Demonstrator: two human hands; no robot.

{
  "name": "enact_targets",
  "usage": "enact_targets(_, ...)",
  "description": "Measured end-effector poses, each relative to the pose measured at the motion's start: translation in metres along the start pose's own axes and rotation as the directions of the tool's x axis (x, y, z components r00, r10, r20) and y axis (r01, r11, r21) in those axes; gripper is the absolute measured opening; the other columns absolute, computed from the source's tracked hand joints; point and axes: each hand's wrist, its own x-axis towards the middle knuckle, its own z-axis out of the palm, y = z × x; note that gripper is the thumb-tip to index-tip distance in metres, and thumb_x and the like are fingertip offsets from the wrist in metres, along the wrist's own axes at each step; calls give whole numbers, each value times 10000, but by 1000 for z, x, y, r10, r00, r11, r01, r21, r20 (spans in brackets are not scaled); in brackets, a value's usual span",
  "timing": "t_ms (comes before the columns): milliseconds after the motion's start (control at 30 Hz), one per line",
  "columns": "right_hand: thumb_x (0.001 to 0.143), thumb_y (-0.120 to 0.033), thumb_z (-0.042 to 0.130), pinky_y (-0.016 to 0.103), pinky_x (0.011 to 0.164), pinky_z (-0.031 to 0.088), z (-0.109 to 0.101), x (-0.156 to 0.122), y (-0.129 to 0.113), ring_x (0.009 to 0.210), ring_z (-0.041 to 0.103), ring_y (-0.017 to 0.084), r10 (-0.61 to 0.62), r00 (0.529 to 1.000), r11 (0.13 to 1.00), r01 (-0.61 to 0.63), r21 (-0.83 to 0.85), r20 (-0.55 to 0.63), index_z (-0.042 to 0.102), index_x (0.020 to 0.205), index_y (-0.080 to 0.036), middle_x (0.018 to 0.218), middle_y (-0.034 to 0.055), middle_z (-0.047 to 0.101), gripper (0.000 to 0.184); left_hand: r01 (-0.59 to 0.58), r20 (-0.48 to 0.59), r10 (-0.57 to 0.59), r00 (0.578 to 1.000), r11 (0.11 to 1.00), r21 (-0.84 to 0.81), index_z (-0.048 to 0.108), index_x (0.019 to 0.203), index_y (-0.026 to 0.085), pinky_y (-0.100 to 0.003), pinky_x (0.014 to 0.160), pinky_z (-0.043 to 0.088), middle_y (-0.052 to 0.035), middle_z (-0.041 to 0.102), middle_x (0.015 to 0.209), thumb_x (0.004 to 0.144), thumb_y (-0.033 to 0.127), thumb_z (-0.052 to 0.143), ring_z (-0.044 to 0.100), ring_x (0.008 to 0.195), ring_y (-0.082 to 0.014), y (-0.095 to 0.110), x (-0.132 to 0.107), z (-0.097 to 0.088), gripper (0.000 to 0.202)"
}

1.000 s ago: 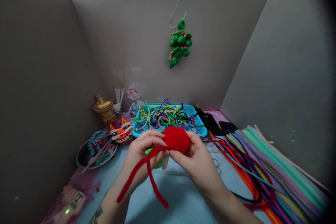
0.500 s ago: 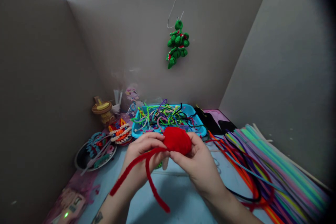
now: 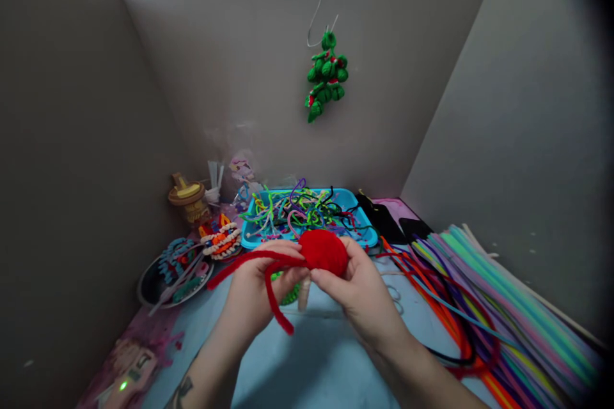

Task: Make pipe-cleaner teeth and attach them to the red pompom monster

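Note:
A rounded red pipe cleaner ball is held between both hands in front of the tray. My left hand grips its left edge, fingers closed where the loose ends leave it. Two fuzzy red ends trail from there, one to the left across the fingers, the other curving down. My right hand pinches the ball's right side, thumb at the lower front and fingers behind. Under the left fingertips show a green fuzzy piece and a beige stub; whether they are held cannot be made out.
A blue tray of pipe cleaner scraps stands behind my hands. Bundled pipe cleaners lie right. A metal bowl, an orange-and-cream piece and a lit device are left. A green ornament hangs from the back partition.
The trailing red ends have swung upward, and the left one now lies across my left hand. My left hand has turned slightly; more of the green piece and beige stub shows.

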Motion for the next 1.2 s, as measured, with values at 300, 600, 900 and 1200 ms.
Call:
enact_targets(300, 608, -181, 745, 314, 838, 477, -9, 17, 8, 897, 625, 183, 195, 976, 896, -137, 423, -96, 631, 860, -195, 881, 20, 699, 277, 249, 175, -239, 955, 968, -35, 684, 927, 155, -268, 621, 523, -87, 718, 855, 717, 275, 683, 662, 765, -208, 2, 0, 5, 242)
enact_targets(600, 592, -81, 705, 383, 927, 465, -7, 13, 3, 956, 639, 208, 208, 978, 848, -176, 500, -8, 656, 887, -207, 919, 15, 715, 324, 209, -36, -210, 977, 977, -40, 682, 848, 153, -265, 672, 514, -69, 719, 845, 738, 288, 658, 665, 766, -191, -8, 5, 8, 176)
enact_targets(900, 625, -68, 692, 427, 982, 447, -5, 8, 5, 1025, 635, 209, 252, 960, 772, -274, 574, 119, 659, 915, -217, 985, 15, 721, 327, 205, -187, -263, 946, 938, -280, 603, 760, 144, -211, 571, 469, -5, 629, 669, 707, 351, 711, 586, 609, -122, -20, 7, 21, 239)
enact_targets(1200, 595, -85, 715, 354, 981, 455, 2, 8, 12, 966, 663, 165, 244, 968, 765, -232, 601, 63, 665, 809, -235, 902, -24, 734, 266, 283, -133, -395, 909, 819, -500, 596, 723, 136, -192, 526, 451, 19, 632, 612, 683, 371, 745, 574, 556, -99, -28, 5, 28, 281)
